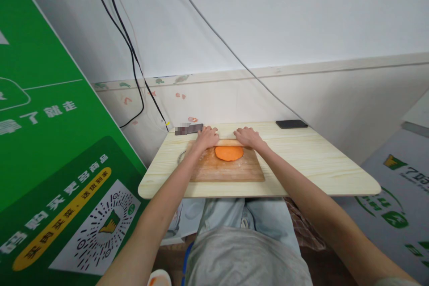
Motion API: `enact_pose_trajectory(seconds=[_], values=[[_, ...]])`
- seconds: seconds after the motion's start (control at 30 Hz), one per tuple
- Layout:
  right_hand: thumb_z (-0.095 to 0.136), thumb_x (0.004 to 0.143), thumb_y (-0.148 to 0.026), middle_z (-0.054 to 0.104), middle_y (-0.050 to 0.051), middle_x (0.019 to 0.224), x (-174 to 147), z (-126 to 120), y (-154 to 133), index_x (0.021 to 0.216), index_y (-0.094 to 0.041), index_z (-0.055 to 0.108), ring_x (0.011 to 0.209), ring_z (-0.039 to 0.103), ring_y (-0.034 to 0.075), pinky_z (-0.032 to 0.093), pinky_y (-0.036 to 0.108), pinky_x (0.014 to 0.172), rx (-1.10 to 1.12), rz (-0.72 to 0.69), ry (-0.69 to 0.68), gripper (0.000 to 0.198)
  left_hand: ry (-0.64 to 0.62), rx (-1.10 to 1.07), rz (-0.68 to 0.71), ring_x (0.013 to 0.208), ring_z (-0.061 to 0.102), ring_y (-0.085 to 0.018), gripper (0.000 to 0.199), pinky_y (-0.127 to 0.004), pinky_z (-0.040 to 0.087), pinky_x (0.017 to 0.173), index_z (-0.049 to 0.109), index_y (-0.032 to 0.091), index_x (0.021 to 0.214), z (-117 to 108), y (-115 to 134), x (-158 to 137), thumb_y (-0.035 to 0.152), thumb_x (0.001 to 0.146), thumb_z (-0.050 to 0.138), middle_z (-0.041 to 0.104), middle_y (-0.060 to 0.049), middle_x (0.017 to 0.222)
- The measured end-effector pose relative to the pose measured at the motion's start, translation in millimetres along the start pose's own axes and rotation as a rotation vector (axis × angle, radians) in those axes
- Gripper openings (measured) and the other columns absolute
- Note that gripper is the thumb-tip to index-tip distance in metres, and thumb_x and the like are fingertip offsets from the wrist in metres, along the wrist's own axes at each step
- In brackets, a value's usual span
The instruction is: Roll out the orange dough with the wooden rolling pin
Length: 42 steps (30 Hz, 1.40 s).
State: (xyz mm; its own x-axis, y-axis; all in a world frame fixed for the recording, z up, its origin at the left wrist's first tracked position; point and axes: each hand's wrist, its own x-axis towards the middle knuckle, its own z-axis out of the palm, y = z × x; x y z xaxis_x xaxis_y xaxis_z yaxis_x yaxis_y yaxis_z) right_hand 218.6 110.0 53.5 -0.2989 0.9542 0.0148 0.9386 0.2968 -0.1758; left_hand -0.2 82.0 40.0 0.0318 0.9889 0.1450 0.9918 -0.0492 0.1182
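A pale wooden rolling pin (229, 142) lies crosswise over the far edge of a flat, rounded piece of orange dough (229, 154). My left hand (208, 137) is closed over the pin's left end, fingers pointing away from me. At the other end, my right hand (248, 137) grips the pin in the same way. The dough rests on a wooden cutting board (231, 173) with whitish smudges on it. A metal ring handle (181, 157) shows at the board's left side, partly behind my left forearm.
The board sits on a light wood-grain table (311, 161) against the wall. A black phone (291, 124) lies at the back right, and a dark flat object (195, 128) at the back left, partly blurred. A green printed panel (67, 143) stands left; cables hang behind.
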Motion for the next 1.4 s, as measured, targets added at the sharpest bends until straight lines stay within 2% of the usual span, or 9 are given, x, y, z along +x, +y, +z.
enact_pose_trajectory(seconds=[0.17,0.47,0.67,0.9,1.2,1.4], values=[[0.034,0.111,-0.044,0.065,0.024,0.151,15,-3,-3,0.144,-0.015,0.07,0.141,0.06,0.039,0.049,0.054,0.112,0.012,0.032,0.011,0.057,-0.002,0.007,0.019,0.146,0.054,-0.031,0.049,-0.053,0.045,0.121,0.069,0.025,0.144,3,-2,15,0.025,0.105,0.04,0.067,-0.012,0.153],[0.04,0.111,-0.041,0.072,0.025,0.143,27,-4,-3,0.134,-0.01,0.076,0.135,0.065,0.034,0.05,0.04,0.107,0.01,0.057,0.077,0.053,0.001,0.04,0.028,0.137,0.064,-0.029,0.046,-0.044,0.05,0.116,0.075,0.02,0.138,3,-2,32,0.024,0.106,0.042,0.074,-0.013,0.144],[0.043,0.11,-0.035,0.073,0.025,0.141,30,-6,-3,0.134,-0.009,0.076,0.13,0.069,0.032,0.049,0.035,0.105,0.001,0.069,0.099,0.049,0.015,0.059,0.021,0.131,0.069,-0.028,0.044,-0.04,0.052,0.112,0.077,0.019,0.134,1,-1,33,0.025,0.106,0.045,0.077,-0.015,0.139],[0.046,0.11,-0.032,0.075,0.025,0.139,33,-6,-2,0.134,-0.01,0.077,0.128,0.071,0.028,0.048,0.031,0.104,-0.002,0.077,0.096,0.045,0.02,0.058,0.004,0.131,0.069,-0.03,0.045,-0.041,0.053,0.11,0.077,0.018,0.135,0,0,32,0.026,0.106,0.044,0.077,-0.017,0.138],[0.046,0.108,-0.033,0.075,0.023,0.139,30,-4,0,0.133,-0.011,0.077,0.13,0.068,0.03,0.05,0.034,0.104,-0.006,0.06,0.093,0.046,0.005,0.044,-0.014,0.135,0.066,-0.031,0.044,-0.043,0.052,0.112,0.076,0.018,0.135,0,0,30,0.027,0.107,0.043,0.075,-0.017,0.141],[0.045,0.108,-0.04,0.067,0.024,0.148,19,-1,0,0.144,-0.011,0.069,0.138,0.06,0.036,0.049,0.044,0.109,-0.015,0.052,0.089,0.052,-0.001,0.027,-0.013,0.132,0.066,-0.028,0.041,-0.039,0.048,0.115,0.078,0.018,0.131,2,2,19,0.031,0.108,0.045,0.075,-0.016,0.141]])
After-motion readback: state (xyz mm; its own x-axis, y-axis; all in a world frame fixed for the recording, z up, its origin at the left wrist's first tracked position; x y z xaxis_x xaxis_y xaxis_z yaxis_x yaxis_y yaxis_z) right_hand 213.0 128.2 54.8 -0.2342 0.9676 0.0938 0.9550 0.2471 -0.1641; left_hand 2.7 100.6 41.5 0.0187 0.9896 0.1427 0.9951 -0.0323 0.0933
